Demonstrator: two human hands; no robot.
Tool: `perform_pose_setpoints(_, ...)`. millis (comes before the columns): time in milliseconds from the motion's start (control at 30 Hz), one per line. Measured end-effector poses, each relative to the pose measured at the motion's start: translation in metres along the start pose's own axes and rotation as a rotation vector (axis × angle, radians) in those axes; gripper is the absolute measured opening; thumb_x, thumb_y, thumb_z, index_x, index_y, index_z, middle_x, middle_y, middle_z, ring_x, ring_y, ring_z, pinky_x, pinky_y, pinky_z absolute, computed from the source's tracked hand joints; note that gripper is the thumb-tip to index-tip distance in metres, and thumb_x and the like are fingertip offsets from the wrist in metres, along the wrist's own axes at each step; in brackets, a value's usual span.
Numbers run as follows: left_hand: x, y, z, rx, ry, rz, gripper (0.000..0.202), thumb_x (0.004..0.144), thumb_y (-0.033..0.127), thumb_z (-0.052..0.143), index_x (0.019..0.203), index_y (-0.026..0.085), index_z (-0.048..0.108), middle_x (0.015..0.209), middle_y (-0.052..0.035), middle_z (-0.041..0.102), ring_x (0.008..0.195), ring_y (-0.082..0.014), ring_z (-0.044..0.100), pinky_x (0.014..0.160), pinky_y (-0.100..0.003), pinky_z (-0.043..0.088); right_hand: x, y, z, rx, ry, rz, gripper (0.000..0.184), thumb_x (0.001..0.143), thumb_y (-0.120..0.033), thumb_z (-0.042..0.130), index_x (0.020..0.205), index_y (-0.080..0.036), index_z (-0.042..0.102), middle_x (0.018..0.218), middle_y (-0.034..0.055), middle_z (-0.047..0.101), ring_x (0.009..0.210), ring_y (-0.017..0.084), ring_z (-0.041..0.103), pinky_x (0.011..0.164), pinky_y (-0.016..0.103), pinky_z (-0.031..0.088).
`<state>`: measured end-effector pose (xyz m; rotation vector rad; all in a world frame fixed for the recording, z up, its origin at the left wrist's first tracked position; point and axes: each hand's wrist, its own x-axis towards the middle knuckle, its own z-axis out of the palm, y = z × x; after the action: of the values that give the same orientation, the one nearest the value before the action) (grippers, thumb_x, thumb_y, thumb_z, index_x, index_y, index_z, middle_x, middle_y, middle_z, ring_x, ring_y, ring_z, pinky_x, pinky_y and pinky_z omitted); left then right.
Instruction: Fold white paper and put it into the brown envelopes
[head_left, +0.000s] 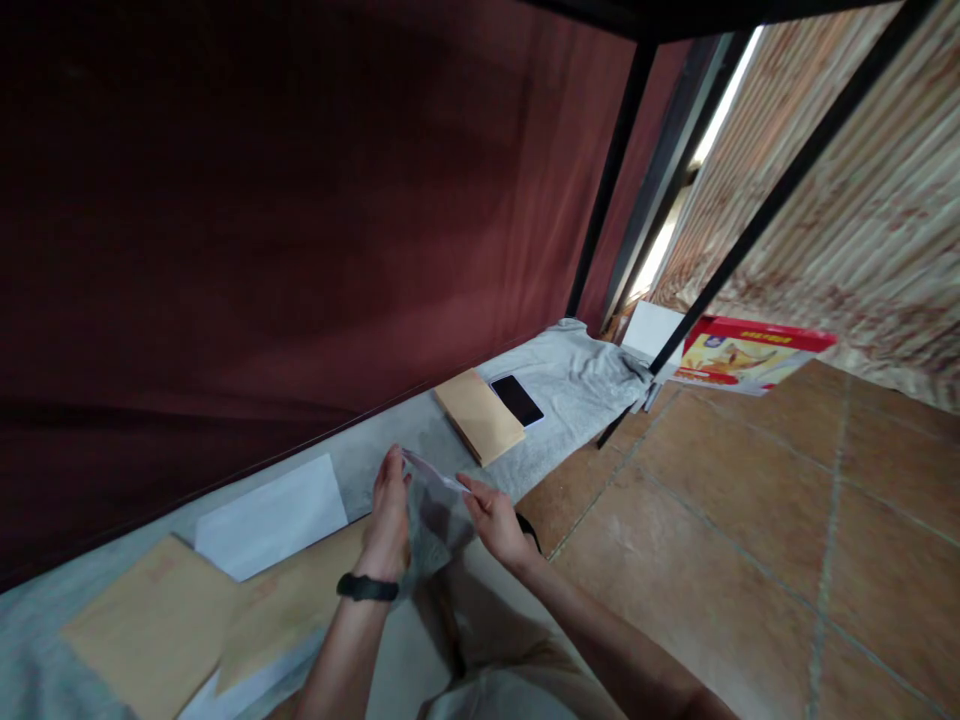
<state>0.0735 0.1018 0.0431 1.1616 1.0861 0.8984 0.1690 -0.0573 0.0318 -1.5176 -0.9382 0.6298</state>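
Above my lap I hold a white sheet of paper point(433, 474), seen nearly edge-on, between my two hands. My left hand point(386, 520), with a black band on the wrist, is closed on its left end. At the right end, my right hand point(493, 518) pinches the edge between thumb and fingers. Left of my left hand lie a brown envelope point(300, 585) and, farther over, another brown envelope point(154, 625). Behind them is a stack of white paper point(270, 515). A pile of brown envelopes point(480, 412) lies just beyond my hands.
A phone point(517, 400) with a dark screen lies beside the envelope pile on the grey cloth point(581, 365). At right, a red and yellow box point(750, 355) stands near a black metal post point(750, 240). A dark red curtain point(300, 200) hangs behind; tiled floor point(712, 560) is at right.
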Motion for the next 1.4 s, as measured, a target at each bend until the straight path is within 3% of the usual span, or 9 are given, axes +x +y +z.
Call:
perform_pose_setpoints(100, 0.001, 0.019, -0.005, -0.169, 0.127, -0.063, 0.042, 0.095, 0.047, 0.050, 0.126, 0.021, 0.062, 0.138, -0.0097, 0.062, 0.124, -0.0211, 0.061, 0.106, -0.039, 0.050, 0.005, 0.000, -0.015, -0.320, -0.116, -0.322, 0.049, 0.096, -0.015, 0.044, 0.143, -0.023, 0.056, 0.150, 0.0089, 0.054, 0.141, 0.022, 0.046, 0.120, 0.045, 0.037)
perform_pose_setpoints(200, -0.003, 0.017, -0.011, 0.082, 0.153, 0.093, 0.041, 0.093, 0.036, 0.052, 0.131, 0.021, 0.060, 0.143, -0.0089, 0.059, 0.131, -0.0214, 0.056, 0.114, -0.040, 0.043, -0.001, 0.022, -0.021, -0.523, -0.240, -0.416, 0.054, 0.094, -0.008, 0.045, 0.145, -0.022, 0.054, 0.151, 0.0104, 0.053, 0.144, 0.021, 0.043, 0.121, 0.045, 0.036)
perform_pose_setpoints(367, -0.032, -0.022, 0.005, 0.802, -0.357, 0.411, 0.047, 0.099, 0.030, 0.035, 0.140, 0.016, 0.055, 0.151, -0.0138, 0.052, 0.142, -0.0235, 0.046, 0.119, -0.044, 0.037, -0.017, 0.060, -0.022, -0.619, -0.355, -0.467, 0.054, 0.090, -0.007, 0.053, 0.142, -0.017, 0.056, 0.147, 0.0140, 0.056, 0.141, 0.026, 0.047, 0.120, 0.049, 0.037)
perform_pose_setpoints(467, -0.050, -0.045, 0.027, 0.922, -0.535, 0.478, 0.049, 0.098, 0.034, 0.042, 0.139, 0.011, 0.056, 0.152, -0.0158, 0.051, 0.145, -0.0252, 0.042, 0.122, -0.045, 0.032, -0.017, 0.064, -0.024, -0.570, -0.361, -0.490, 0.049, 0.089, -0.014, 0.059, 0.138, -0.016, 0.059, 0.138, 0.0163, 0.062, 0.136, 0.028, 0.051, 0.118, 0.053, 0.037)
perform_pose_setpoints(733, -0.036, -0.058, 0.038, 1.258, -0.509, 0.631, 0.056, 0.103, 0.034, 0.032, 0.150, 0.006, 0.042, 0.160, -0.0200, 0.037, 0.152, -0.0269, 0.028, 0.122, -0.047, 0.028, -0.015, 0.067, -0.026, -0.557, -0.382, -0.514, 0.054, 0.089, -0.016, 0.055, 0.143, -0.016, 0.053, 0.143, 0.0174, 0.057, 0.142, 0.028, 0.045, 0.121, 0.053, 0.033)
perform_pose_setpoints(967, -0.013, -0.046, 0.037, 1.019, -0.472, 0.507, 0.051, 0.098, 0.032, 0.038, 0.140, 0.009, 0.054, 0.152, -0.0182, 0.050, 0.147, -0.0254, 0.039, 0.122, -0.046, 0.030, -0.018, 0.062, -0.023, -0.640, -0.336, -0.477, 0.054, 0.088, -0.013, 0.058, 0.141, -0.016, 0.056, 0.141, 0.0167, 0.060, 0.135, 0.029, 0.053, 0.119, 0.053, 0.036)
perform_pose_setpoints(1100, -0.015, -0.024, 0.007, 0.767, -0.339, 0.393, 0.048, 0.100, 0.032, 0.034, 0.139, 0.015, 0.056, 0.148, -0.0137, 0.056, 0.139, -0.0220, 0.050, 0.119, -0.042, 0.037, -0.015, 0.041, -0.030, -0.569, -0.324, -0.410, 0.051, 0.091, -0.010, 0.052, 0.140, -0.020, 0.059, 0.142, 0.0136, 0.061, 0.133, 0.026, 0.055, 0.119, 0.051, 0.036)
perform_pose_setpoints(1267, -0.031, 0.012, -0.036, 0.291, -0.005, 0.243, 0.049, 0.098, 0.048, 0.046, 0.138, 0.021, 0.057, 0.149, -0.0101, 0.055, 0.138, -0.0235, 0.051, 0.116, -0.041, 0.040, -0.011, 0.011, -0.039, -0.071, -0.023, -0.025, 0.037, 0.099, -0.030, 0.047, 0.129, -0.025, 0.067, 0.131, 0.0079, 0.068, 0.123, 0.026, 0.061, 0.110, 0.048, 0.045)
perform_pose_setpoints(1400, -0.042, 0.018, -0.035, 0.105, -0.094, 0.036, 0.057, 0.086, 0.052, 0.063, 0.131, 0.019, 0.060, 0.138, -0.0147, 0.062, 0.119, -0.0243, 0.064, 0.096, -0.036, 0.054, -0.010, -0.005, -0.032, 0.456, 0.089, 0.248, 0.042, 0.088, -0.055, 0.061, 0.114, -0.022, 0.071, 0.110, 0.0060, 0.075, 0.105, 0.028, 0.068, 0.095, 0.045, 0.055)
